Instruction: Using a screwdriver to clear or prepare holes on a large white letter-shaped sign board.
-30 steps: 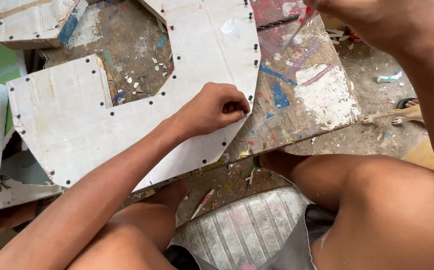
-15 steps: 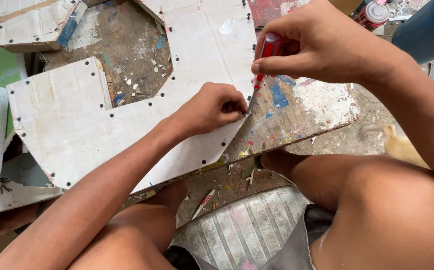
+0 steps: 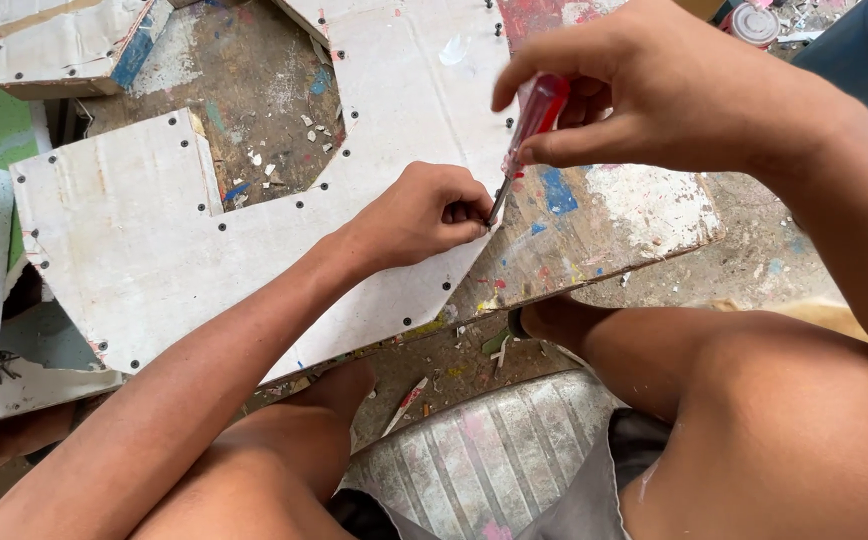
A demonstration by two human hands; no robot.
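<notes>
The right hand (image 3: 654, 95) curls its fingers around a red-handled screwdriver (image 3: 526, 135), its thin metal tip at the 4 o'clock edge of a flat, scuffed white cutout panel (image 3: 154, 250) rimmed with dark studs. The left hand (image 3: 419, 215) pinches something tiny there, perhaps a screw, over the paint-splashed wooden desk (image 3: 634, 215).

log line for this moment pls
left hand: pinching edge of white cut board | right hand: grips red-handled screwdriver, tip at left fingers

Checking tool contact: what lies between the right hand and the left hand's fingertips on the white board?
In the head view, the screwdriver bridges them: the right hand grips its red handle, and its shaft slants down to the left hand pinching at the white board.
</notes>
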